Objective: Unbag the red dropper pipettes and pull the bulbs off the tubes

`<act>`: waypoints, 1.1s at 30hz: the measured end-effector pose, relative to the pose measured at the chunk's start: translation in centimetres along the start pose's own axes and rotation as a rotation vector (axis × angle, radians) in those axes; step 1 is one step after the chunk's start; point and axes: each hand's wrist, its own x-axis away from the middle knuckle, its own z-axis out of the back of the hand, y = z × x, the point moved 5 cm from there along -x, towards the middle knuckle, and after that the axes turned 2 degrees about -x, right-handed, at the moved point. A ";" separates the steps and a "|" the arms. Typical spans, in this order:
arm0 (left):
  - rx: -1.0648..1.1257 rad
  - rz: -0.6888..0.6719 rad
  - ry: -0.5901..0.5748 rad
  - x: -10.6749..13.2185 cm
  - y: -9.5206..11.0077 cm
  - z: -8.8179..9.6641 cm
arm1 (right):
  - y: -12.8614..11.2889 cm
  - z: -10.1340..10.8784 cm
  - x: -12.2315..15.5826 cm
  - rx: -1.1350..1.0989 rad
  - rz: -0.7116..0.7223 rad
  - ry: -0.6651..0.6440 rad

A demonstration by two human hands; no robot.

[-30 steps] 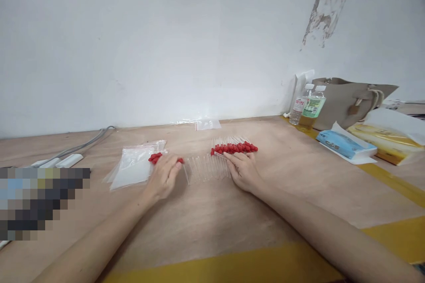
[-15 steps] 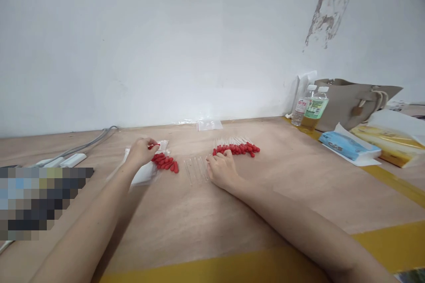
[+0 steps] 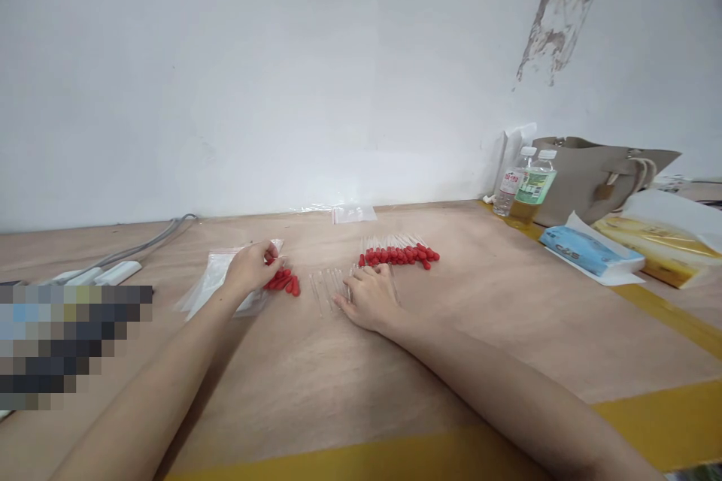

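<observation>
At the left, my left hand point(image 3: 255, 268) is over a small pile of red rubber bulbs point(image 3: 289, 285). Its thumb and fingertips are pinched together with a bit of red between them; the hand partly covers the pile. My right hand point(image 3: 372, 297) rests palm down on a row of thin clear tubes point(image 3: 321, 294), thumb apart from the fingers. Some tubes are hidden beneath it. Just beyond this hand lies a row of clear tubes fitted with red bulbs point(image 3: 399, 255), bulb ends toward me.
Clear plastic bags point(image 3: 211, 278) lie under and beside my left forearm, and a small zip bag point(image 3: 354, 215) by the wall. To the right are two bottles point(image 3: 532, 184), a grey handbag point(image 3: 587, 176) and tissue packs point(image 3: 592, 249). A grey cable point(image 3: 163, 234) runs at left.
My left hand has shifted right and down onto the bulb pile. My right hand has turned flatter, its thumb moving left and away from the fingers over the tubes.
</observation>
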 end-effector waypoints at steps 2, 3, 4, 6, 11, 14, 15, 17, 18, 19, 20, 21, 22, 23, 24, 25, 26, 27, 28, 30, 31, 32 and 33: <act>-0.014 -0.016 0.004 0.2 0.2 -0.1 | 0.0 -0.1 0.1 -0.009 0.002 -0.011; -0.016 -0.024 0.012 0.2 0.3 -0.2 | 0.0 -0.2 0.1 -0.013 0.004 -0.018; -0.016 -0.027 0.020 0.3 0.3 -0.2 | 0.0 -0.2 0.2 -0.016 0.006 -0.023; -0.016 -0.021 0.026 0.2 0.1 -0.1 | 0.0 -0.3 0.3 -0.020 0.006 -0.027; -0.024 -0.033 0.174 0.2 0.7 1.1 | 0.2 0.0 0.3 -0.027 0.004 0.022; 0.000 -0.136 0.220 0.2 3.5 1.3 | 0.7 0.8 0.5 -0.047 0.008 0.069; 0.015 -0.180 0.188 0.1 4.9 1.0 | 0.9 1.1 0.7 -0.055 0.010 0.081; 0.036 -0.243 0.079 -0.2 7.9 -0.1 | 1.5 1.9 1.4 -0.067 0.012 0.104; 0.048 -0.257 0.017 -0.4 9.3 -0.7 | 1.9 2.3 1.8 -0.069 0.013 0.117; 0.075 -0.245 -0.040 -0.6 10.6 -1.4 | 2.3 2.7 2.4 -0.067 0.014 0.129; 0.116 -0.219 -0.102 -1.0 11.6 -2.1 | 2.7 3.0 2.9 -0.063 0.017 0.141; 0.154 -0.189 -0.158 -1.3 12.4 -2.7 | 3.2 3.2 3.4 -0.056 0.020 0.153; 0.191 -0.165 -0.211 -1.7 13.0 -3.4 | 3.6 3.4 3.9 -0.050 0.024 0.162; 0.228 -0.142 -0.265 -2.0 13.5 -4.1 | 4.1 3.6 4.4 -0.042 0.026 0.174; 0.261 -0.125 -0.317 -2.3 13.7 -4.7 | 4.6 3.7 4.8 -0.035 0.021 0.188; 0.291 -0.112 -0.366 -2.6 13.9 -5.3 | 5.1 3.8 5.1 -0.030 0.007 0.203; 0.323 -0.097 -0.414 -2.9 13.8 -5.8 | 5.6 3.9 5.4 -0.027 -0.015 0.217; 0.351 -0.082 -0.455 -3.1 13.8 -6.3 | 6.0 3.9 5.5 -0.025 -0.042 0.230; 0.371 -0.069 -0.481 -3.3 13.7 -6.6 | 6.3 3.9 5.7 -0.025 -0.069 0.241; 0.400 -0.046 -0.516 -3.6 13.5 -7.0 | 6.7 3.9 5.8 -0.027 -0.103 0.249; 0.410 -0.032 -0.527 -3.7 13.4 -7.1 | 6.7 4.0 5.8 -0.030 -0.111 0.252; 0.418 -0.018 -0.535 -3.8 13.4 -7.1 | 6.7 4.0 5.8 -0.034 -0.113 0.255; 0.423 -0.003 -0.538 -3.8 13.4 -7.1 | 6.7 4.0 5.8 -0.039 -0.113 0.257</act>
